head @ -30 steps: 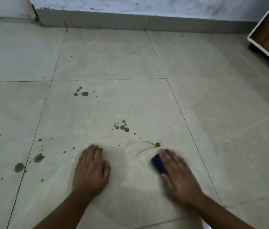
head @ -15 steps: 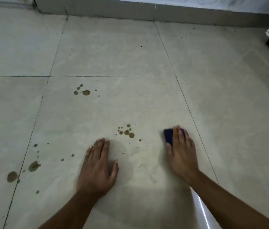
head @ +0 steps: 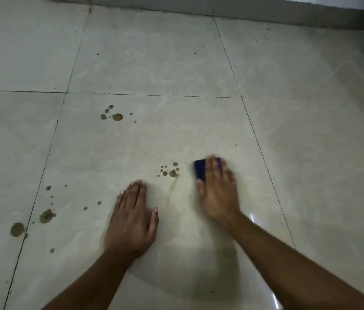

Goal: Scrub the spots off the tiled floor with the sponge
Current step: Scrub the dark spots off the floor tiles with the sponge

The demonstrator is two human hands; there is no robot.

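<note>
One sponge [head: 200, 170] — under right fingers [head: 213, 168]

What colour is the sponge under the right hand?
Dark blue sponge, seen in the head view, under the right hand.

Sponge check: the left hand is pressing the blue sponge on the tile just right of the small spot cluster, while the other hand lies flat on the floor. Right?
Not quite. The head view shows the right hand pressing the blue sponge, just right of the small spot cluster. The left hand is the one lying flat on the floor.
</note>
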